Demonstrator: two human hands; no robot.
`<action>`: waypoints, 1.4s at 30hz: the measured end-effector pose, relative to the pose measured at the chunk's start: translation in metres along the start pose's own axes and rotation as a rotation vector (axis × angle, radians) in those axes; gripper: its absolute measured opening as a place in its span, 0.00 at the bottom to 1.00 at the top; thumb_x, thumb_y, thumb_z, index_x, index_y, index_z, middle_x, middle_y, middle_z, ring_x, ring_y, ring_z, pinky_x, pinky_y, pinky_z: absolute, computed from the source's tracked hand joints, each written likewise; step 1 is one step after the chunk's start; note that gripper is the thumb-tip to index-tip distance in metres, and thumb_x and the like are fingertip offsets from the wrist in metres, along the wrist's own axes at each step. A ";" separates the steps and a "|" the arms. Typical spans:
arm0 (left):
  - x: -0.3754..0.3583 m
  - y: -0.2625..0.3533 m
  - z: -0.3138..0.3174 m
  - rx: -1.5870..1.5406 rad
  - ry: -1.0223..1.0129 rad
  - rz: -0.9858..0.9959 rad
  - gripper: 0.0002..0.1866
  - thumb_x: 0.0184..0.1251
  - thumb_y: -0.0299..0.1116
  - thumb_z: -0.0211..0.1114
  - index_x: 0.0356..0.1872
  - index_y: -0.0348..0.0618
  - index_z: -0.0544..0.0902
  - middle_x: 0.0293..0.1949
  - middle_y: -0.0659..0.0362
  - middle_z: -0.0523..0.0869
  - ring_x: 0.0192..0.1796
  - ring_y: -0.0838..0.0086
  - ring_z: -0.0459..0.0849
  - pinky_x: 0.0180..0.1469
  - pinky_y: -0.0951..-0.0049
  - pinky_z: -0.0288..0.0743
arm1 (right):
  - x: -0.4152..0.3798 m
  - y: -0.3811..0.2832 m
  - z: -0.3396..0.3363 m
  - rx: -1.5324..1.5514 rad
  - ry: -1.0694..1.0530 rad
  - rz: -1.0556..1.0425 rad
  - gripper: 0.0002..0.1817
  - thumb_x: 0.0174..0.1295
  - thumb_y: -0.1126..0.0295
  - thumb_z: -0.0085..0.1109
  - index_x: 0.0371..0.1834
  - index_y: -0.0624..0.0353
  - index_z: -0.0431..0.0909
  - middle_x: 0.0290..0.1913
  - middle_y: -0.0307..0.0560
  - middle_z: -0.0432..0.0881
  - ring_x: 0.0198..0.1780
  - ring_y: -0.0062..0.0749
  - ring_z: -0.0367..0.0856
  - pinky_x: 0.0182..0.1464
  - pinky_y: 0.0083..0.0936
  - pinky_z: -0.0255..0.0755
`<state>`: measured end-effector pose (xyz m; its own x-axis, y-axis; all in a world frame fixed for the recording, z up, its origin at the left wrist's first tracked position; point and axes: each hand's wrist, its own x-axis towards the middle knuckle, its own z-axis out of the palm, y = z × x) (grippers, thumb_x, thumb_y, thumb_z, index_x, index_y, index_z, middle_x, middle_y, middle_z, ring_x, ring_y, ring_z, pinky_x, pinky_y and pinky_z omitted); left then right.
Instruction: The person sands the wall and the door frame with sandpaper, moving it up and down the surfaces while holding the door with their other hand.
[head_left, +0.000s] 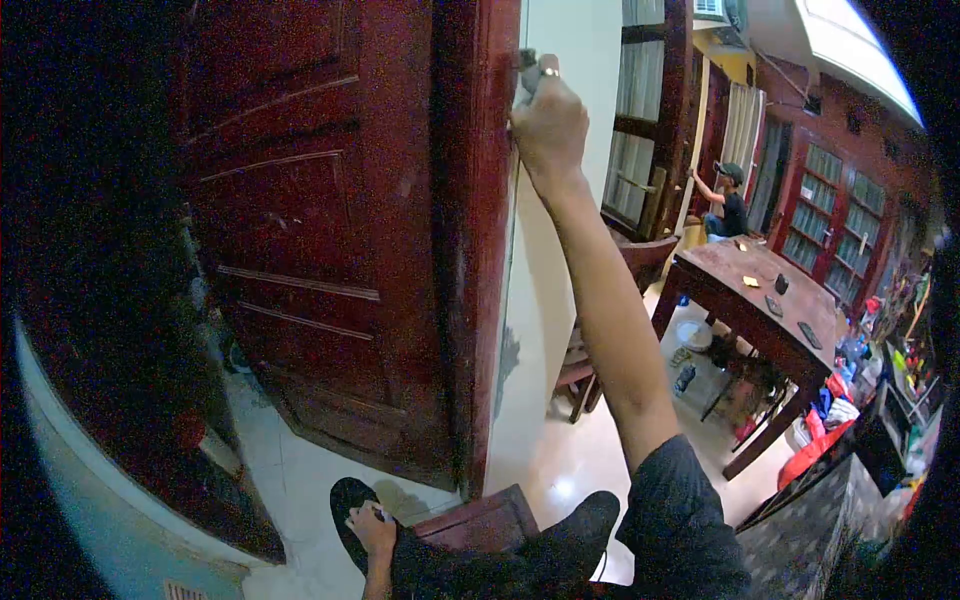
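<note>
My right hand (551, 130) is raised at the dark red door frame (490, 200), its fingers closed round a small grey thing with a dark end (528, 65). That dark end lies against the frame's edge, beside the pale wall (575, 60); its kind I cannot tell. Low down, my left hand (374, 528) is close over my dark-clad leg, its fingers curled around something small and pale, mostly hidden. To the left of the frame stands a panelled red wooden door (300, 230). A brown wooden piece (485, 520) shows between my legs.
At right, a wooden table (730, 265) bears a few small dark and yellow items, with a chair (645, 258) beside it. A person (735, 210) in a dark cap crouches behind it at another door frame. Colourful clutter (840, 400) lines the far right.
</note>
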<state>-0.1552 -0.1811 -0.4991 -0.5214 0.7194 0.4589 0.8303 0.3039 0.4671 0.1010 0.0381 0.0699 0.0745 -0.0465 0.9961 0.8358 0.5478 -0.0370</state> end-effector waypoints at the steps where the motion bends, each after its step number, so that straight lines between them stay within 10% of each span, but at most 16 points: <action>1: 0.002 -0.005 0.003 -0.032 -0.079 -0.024 0.06 0.50 0.29 0.65 0.30 0.46 0.78 0.31 0.56 0.79 0.48 0.58 0.73 0.54 0.55 0.59 | -0.006 0.001 0.000 0.002 0.005 -0.008 0.14 0.58 0.71 0.50 0.46 0.65 0.70 0.32 0.58 0.81 0.28 0.55 0.81 0.29 0.44 0.76; 7: -0.003 -0.004 0.004 -0.005 -0.020 0.003 0.06 0.50 0.28 0.64 0.30 0.45 0.77 0.32 0.56 0.79 0.47 0.58 0.73 0.54 0.54 0.59 | -0.140 0.008 -0.014 0.182 -0.067 -0.011 0.14 0.55 0.72 0.54 0.44 0.66 0.74 0.31 0.57 0.79 0.21 0.51 0.78 0.22 0.40 0.73; 12: -0.003 -0.005 0.012 0.009 0.032 0.078 0.06 0.49 0.29 0.64 0.29 0.46 0.77 0.32 0.56 0.79 0.45 0.58 0.74 0.54 0.53 0.60 | -0.068 0.012 0.001 -0.040 -0.018 -0.052 0.23 0.56 0.67 0.54 0.52 0.71 0.72 0.33 0.59 0.80 0.25 0.50 0.80 0.25 0.41 0.75; 16: -0.001 0.001 -0.001 -0.038 -0.053 0.010 0.06 0.49 0.28 0.65 0.28 0.48 0.77 0.30 0.57 0.79 0.44 0.58 0.74 0.53 0.53 0.60 | 0.046 0.005 0.012 -0.054 0.130 -0.103 0.07 0.55 0.71 0.51 0.26 0.63 0.78 0.29 0.56 0.81 0.27 0.52 0.82 0.32 0.45 0.76; 18: 0.000 0.005 -0.007 -0.085 -0.085 -0.027 0.06 0.49 0.28 0.65 0.28 0.48 0.77 0.29 0.57 0.79 0.44 0.58 0.74 0.53 0.53 0.60 | 0.043 0.005 0.005 -0.001 0.058 -0.109 0.16 0.55 0.67 0.57 0.42 0.65 0.71 0.25 0.63 0.78 0.30 0.60 0.80 0.33 0.47 0.74; 24: 0.000 0.005 -0.019 -0.129 -0.141 0.012 0.06 0.49 0.28 0.65 0.29 0.47 0.76 0.28 0.56 0.78 0.44 0.57 0.74 0.51 0.53 0.61 | -0.129 0.019 -0.004 0.043 -0.093 -0.061 0.24 0.54 0.67 0.56 0.52 0.72 0.70 0.29 0.59 0.77 0.20 0.50 0.76 0.22 0.40 0.71; 27: -0.006 -0.005 -0.012 -0.051 -0.043 0.087 0.07 0.50 0.28 0.65 0.30 0.47 0.76 0.30 0.55 0.78 0.45 0.57 0.73 0.51 0.54 0.61 | -0.234 0.013 -0.028 0.115 -0.191 0.079 0.22 0.47 0.78 0.55 0.50 0.57 0.75 0.29 0.54 0.78 0.25 0.47 0.78 0.25 0.36 0.72; 36: 0.002 0.007 -0.014 -0.065 -0.083 0.034 0.05 0.52 0.28 0.63 0.29 0.46 0.76 0.30 0.56 0.78 0.45 0.59 0.74 0.54 0.55 0.61 | -0.004 0.002 0.002 -0.129 0.053 -0.111 0.16 0.56 0.71 0.52 0.47 0.66 0.73 0.27 0.58 0.80 0.25 0.48 0.81 0.23 0.40 0.74; 42: 0.001 0.001 -0.010 -0.051 -0.106 -0.002 0.04 0.53 0.28 0.62 0.29 0.46 0.77 0.31 0.57 0.79 0.44 0.60 0.74 0.52 0.55 0.61 | -0.155 0.021 -0.006 0.063 -0.043 -0.049 0.16 0.52 0.69 0.56 0.45 0.61 0.74 0.29 0.56 0.76 0.19 0.47 0.75 0.20 0.38 0.70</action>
<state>-0.1570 -0.1863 -0.4908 -0.4968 0.7820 0.3764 0.8168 0.2748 0.5072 0.1102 0.0519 -0.0860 0.0100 -0.0392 0.9992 0.8017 0.5975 0.0154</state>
